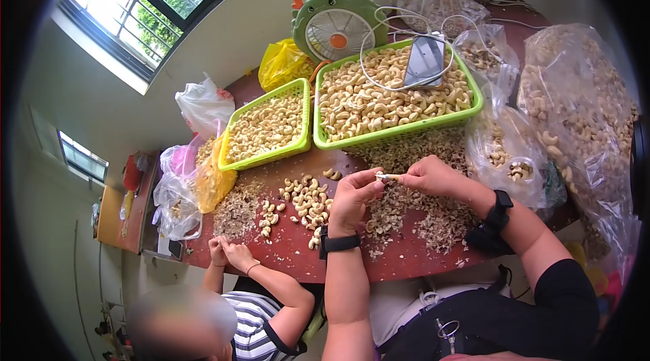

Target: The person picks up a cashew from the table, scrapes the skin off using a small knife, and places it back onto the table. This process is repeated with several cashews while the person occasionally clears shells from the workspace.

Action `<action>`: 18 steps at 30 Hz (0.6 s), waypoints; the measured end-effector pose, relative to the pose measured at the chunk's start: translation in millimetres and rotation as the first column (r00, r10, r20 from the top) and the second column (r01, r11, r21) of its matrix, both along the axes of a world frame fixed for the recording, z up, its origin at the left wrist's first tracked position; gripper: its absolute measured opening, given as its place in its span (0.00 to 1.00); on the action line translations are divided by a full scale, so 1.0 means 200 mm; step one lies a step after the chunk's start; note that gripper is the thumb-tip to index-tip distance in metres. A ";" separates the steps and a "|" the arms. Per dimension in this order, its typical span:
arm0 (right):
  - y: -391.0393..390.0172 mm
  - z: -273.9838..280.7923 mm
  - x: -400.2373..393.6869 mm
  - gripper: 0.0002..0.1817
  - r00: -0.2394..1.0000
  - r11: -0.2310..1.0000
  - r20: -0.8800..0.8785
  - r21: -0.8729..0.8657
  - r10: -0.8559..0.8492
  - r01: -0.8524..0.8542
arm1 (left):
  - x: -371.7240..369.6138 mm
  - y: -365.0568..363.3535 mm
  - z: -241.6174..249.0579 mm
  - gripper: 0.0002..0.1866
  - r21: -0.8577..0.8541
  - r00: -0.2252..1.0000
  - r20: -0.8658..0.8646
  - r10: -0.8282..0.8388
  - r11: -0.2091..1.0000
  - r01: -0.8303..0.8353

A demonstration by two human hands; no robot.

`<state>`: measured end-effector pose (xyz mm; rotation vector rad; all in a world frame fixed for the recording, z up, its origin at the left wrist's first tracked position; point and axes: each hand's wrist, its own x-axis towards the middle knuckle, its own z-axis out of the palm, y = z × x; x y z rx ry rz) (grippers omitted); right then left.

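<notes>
My left hand (pixel 352 198) pinches a pale cashew nut (pixel 380 175) between thumb and fingertips, above the table. From the other side, my right hand (pixel 432 176) grips a small knife (pixel 394 177) with a tan handle, its tip against or very near the nut; the fingers partly hide both. Below my hands spreads a heap of brown skin flakes (pixel 386 215). Left of my left hand, a loose pile of cashew nuts (pixel 308 202) lies on the red table (pixel 288 252).
Behind my hands stand a large green basket (pixel 399 129) and a smaller green basket (pixel 267 158), both full of cashews. A phone (pixel 425 61) with a white cable lies on the large one. Filled plastic bags (pixel 575 90) crowd the right. A co-worker's hands (pixel 230 252) are at left.
</notes>
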<state>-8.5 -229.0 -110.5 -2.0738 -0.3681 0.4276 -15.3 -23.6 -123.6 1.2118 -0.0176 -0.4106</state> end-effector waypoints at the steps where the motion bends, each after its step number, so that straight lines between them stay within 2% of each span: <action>1: 0.00 0.02 -0.01 0.23 1.000 1.000 -0.009 -0.001 0.009 -0.009 | 0.00 0.00 0.00 0.17 -0.024 1.000 0.016 -0.001 1.000 0.002; 5: 0.02 -0.02 -0.01 0.22 0.999 0.999 0.039 0.041 0.021 -0.023 | 0.00 -0.01 0.00 0.18 -0.083 0.997 0.073 -0.007 0.996 0.013; 8: 0.01 0.00 -0.02 0.21 0.998 0.999 0.061 0.032 0.011 -0.013 | 0.00 -0.01 -0.01 0.17 -0.065 0.997 0.073 -0.010 0.998 0.015; 9: 0.01 0.03 -0.02 0.21 0.999 1.000 0.043 -0.019 0.007 -0.006 | 0.00 -0.01 -0.01 0.17 -0.065 0.997 0.072 -0.012 0.998 0.017; 10: 0.00 0.05 -0.03 0.20 1.000 0.998 0.026 -0.070 0.001 0.001 | 0.00 0.00 -0.01 0.17 -0.036 0.998 0.053 -0.038 0.999 0.040; 14: 0.01 0.03 -0.02 0.20 0.999 0.996 0.037 -0.087 -0.008 0.011 | 0.00 0.01 0.01 0.16 0.023 0.998 -0.027 -0.057 0.998 0.058; 18: 0.01 0.02 -0.02 0.20 1.000 0.998 -0.003 -0.058 -0.001 0.001 | 0.00 0.01 0.00 0.16 -0.035 0.997 -0.018 -0.078 0.996 0.077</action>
